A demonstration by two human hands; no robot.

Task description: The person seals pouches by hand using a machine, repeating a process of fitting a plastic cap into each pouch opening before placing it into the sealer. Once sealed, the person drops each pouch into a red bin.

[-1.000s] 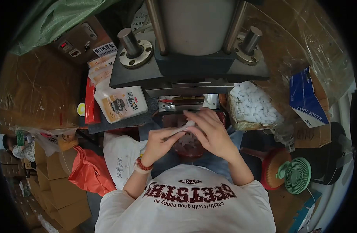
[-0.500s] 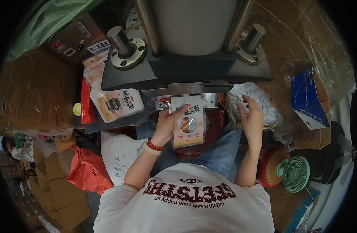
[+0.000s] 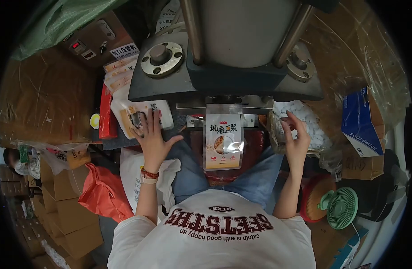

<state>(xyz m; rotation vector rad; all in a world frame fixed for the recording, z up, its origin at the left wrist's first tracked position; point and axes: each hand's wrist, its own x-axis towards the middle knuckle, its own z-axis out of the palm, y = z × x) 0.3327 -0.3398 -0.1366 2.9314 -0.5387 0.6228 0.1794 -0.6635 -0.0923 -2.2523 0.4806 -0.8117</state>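
Note:
A printed pouch (image 3: 224, 154) with a round clear window hangs at the middle of the press (image 3: 255, 76), its top edge at the metal jaw. Neither hand touches this pouch. My left hand (image 3: 153, 140) is open, fingers spread over a stack of similar pouches (image 3: 125, 117) on the left. On the other side, my right hand (image 3: 298, 134) is raised at the near side of a box of small white plastic pieces (image 3: 300, 119). Its thumb and index finger are pinched together; I cannot tell what is between them.
A red box (image 3: 108, 116) stands left of the pouch stack. The blue foot switch box (image 3: 360, 119) is at the right, above a green fan (image 3: 342, 207). A control panel (image 3: 85, 47) sits at upper left, and a red bag (image 3: 102, 195) lies at lower left.
My left hand has let go of the pouch, which now hangs at the press, and has moved left over the stack. The right hand's fingers have closed into a pinch.

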